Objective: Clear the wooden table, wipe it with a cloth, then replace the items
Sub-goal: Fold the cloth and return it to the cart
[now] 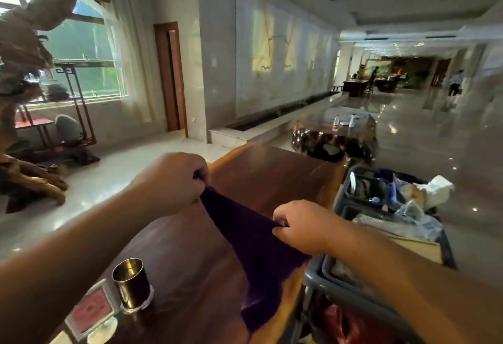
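Right now the purple cloth (pixel 255 245) hangs stretched between both hands above the wooden tabletop (pixel 185 256). The left hand (pixel 174 180) pinches one upper corner, fingers closed tight on the fabric, and sits higher and farther out over the tabletop. The right hand (pixel 302 226) grips the opposite edge, also closed on the fabric, lower and nearer the right side of the tabletop. Between the two hands the cloth's top edge runs taut on a slant, and the rest of it drapes down so that its lower end lies on or just over the tabletop's right edge (I cannot tell whether it actually touches the wood).

Near the bottom left of the tabletop stands a shiny metal cup (pixel 130 281) set in a clear glass holder, well apart from the cloth. Just beside it, to its left, is a small clear stand with a pink card (pixel 91 309) inside.

Close against the tabletop's right side stands a grey cart (pixel 351 202), its trays filled with plastic bags, paper and other odds too jumbled to name. Beyond the far end of the tabletop is a dark knotted wood table (pixel 337 139) carrying a couple of bottles. To the left, on the pale polished floor (pixel 114 177), rises a large carved root sculpture (pixel 24 77) in front of a window.
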`<state>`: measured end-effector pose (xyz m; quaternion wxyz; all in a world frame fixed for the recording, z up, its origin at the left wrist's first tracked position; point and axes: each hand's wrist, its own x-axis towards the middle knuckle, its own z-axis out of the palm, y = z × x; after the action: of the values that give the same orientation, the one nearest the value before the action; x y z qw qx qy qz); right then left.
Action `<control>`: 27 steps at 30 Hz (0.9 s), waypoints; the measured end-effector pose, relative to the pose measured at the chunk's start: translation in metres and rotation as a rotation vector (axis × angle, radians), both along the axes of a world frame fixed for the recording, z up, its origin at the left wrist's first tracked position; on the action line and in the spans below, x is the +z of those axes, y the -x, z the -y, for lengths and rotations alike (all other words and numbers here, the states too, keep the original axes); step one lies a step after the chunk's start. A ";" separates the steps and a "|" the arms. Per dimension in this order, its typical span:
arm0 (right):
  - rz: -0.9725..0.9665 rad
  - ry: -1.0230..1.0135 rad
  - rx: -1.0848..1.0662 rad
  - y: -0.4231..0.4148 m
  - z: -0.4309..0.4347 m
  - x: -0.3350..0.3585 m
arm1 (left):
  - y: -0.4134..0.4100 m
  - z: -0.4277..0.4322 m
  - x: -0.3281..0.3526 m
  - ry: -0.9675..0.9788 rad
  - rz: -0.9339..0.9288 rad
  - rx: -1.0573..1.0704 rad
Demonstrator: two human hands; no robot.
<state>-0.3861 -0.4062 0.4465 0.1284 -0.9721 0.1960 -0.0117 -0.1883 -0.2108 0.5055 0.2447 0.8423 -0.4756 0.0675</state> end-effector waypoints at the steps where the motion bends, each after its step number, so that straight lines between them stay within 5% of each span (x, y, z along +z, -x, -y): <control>1: -0.016 -0.016 -0.034 0.014 0.009 -0.012 | 0.005 0.011 -0.018 -0.024 -0.033 -0.024; 14: -0.240 -0.029 -0.398 0.174 0.117 -0.145 | 0.098 0.173 -0.196 -0.322 -0.119 -0.278; 27: -0.262 -0.030 -0.523 0.212 0.244 -0.230 | 0.138 0.332 -0.294 -0.389 -0.168 -0.209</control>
<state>-0.5977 -0.6498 0.2164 0.1087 -0.8797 0.4551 0.0842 -0.3266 -0.5423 0.2115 0.1222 0.8225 -0.5421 -0.1213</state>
